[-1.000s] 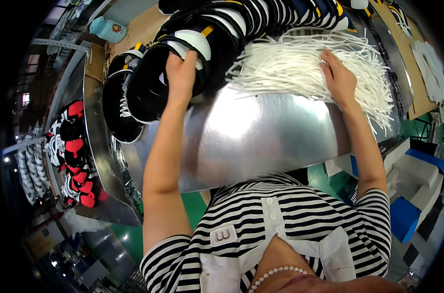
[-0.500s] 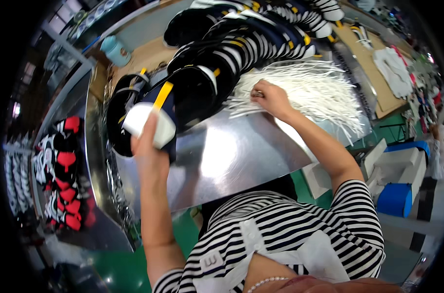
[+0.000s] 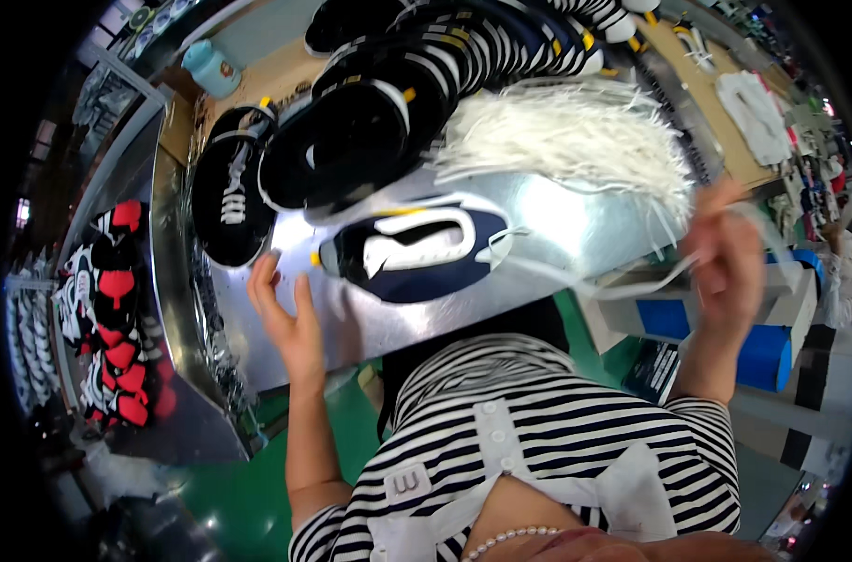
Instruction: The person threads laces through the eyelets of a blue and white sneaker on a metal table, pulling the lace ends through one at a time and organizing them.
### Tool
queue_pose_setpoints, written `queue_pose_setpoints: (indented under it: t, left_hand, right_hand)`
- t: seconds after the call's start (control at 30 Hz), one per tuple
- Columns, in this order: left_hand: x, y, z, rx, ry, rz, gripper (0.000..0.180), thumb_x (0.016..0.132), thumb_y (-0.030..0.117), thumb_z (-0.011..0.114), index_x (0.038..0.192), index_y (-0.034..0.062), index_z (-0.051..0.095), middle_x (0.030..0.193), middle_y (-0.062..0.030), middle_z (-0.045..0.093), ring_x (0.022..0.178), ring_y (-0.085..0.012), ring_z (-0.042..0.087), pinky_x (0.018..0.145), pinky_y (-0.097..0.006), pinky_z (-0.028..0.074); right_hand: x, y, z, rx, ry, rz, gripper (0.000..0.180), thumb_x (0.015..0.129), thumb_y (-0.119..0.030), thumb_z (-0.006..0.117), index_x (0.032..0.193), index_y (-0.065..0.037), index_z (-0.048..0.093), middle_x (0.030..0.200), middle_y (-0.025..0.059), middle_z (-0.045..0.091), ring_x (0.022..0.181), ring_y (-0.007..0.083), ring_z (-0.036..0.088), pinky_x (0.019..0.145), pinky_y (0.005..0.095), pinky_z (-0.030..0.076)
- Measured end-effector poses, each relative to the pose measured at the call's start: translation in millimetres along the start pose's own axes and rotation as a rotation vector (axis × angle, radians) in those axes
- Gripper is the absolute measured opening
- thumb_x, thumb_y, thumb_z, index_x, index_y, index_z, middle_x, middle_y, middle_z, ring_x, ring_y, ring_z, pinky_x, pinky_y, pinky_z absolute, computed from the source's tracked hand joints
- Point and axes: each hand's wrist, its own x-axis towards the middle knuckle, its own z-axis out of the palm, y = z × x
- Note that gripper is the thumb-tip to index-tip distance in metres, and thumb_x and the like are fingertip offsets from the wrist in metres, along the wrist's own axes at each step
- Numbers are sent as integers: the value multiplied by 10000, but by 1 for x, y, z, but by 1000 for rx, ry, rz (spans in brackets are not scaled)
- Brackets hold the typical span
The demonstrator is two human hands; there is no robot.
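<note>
A navy shoe upper [image 3: 421, 284] lies on the metal tabletop in front of me, with a white piece showing in its opening and a yellow tab at its left end. My left hand [image 3: 292, 323] is open beside that end, fingers apart and holding nothing. From the right end of the upper a white shoelace [image 3: 622, 290] stretches out to the right. My right hand [image 3: 726, 262], raised past the table's right edge, is closed on this lace; motion blurs the fingers. A heap of loose white shoelaces [image 3: 566, 140] lies behind the upper.
A long row of stacked black, navy and white uppers [image 3: 487, 61] fills the back. Another black upper [image 3: 222, 201] stands at the table's left side, near a light blue bottle [image 3: 212, 70]. Red, black and white shoe parts [image 3: 118, 318] hang together at far left.
The navy upper, previously held up in my left hand, now lies on the table, released. My right hand has moved from the lace heap to the right, drawing a lace out from the upper.
</note>
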Motion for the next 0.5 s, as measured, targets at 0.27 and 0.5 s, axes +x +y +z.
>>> queue_pose_setpoints:
  t: [0.27, 0.5]
  left_hand:
    - [38, 71, 42, 427, -833, 168, 339, 949, 309, 583, 1018, -20, 622, 986, -202, 664, 895, -353, 641, 770, -401, 503]
    - [54, 63, 106, -680, -1235, -909, 736, 979, 569, 461, 1398, -37, 457, 1396, -163, 513, 1290, -212, 485, 1120, -310, 347]
  right_hand:
    - [29, 196, 71, 101, 31, 485, 139, 921, -158, 650, 967, -28, 633, 764, 3, 630, 495, 11, 375, 454, 178, 276]
    - [30, 213, 81, 80, 94, 491, 142, 926, -181, 651, 971, -46, 656, 758, -15, 642, 538, 1, 438, 486, 169, 328]
